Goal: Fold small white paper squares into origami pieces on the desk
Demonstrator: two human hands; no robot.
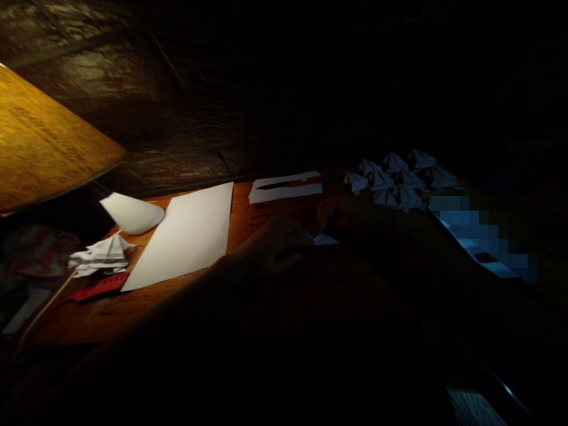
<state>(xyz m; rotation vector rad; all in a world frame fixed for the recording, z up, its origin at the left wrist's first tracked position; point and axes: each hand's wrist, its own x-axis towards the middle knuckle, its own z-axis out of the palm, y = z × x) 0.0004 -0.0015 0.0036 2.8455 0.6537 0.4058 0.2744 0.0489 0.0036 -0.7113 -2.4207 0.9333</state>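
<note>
In the dim middle of the table, my left hand (281, 239) is closed, its fingertips pinching the near left side of a small folded piece of white paper (325, 239). My right hand (336, 214) is closed at the same paper from the far right, fingers bent down onto it. Shadow hides most of the fingers and part of the paper. Beyond my hands, a knife (290, 183) with a dark blade and red handle lies on a small stack of white paper (260, 194). A large white sheet (186, 236) lies flat to the left.
Several folded paper shapes (402, 178) stand grouped at the back right. At the left are a white cone-like piece (135, 214), a folded paper shape (104, 254), a red toothed object (101, 287) and a pale cord (47, 305). A glowing screen (477, 242) is at the right.
</note>
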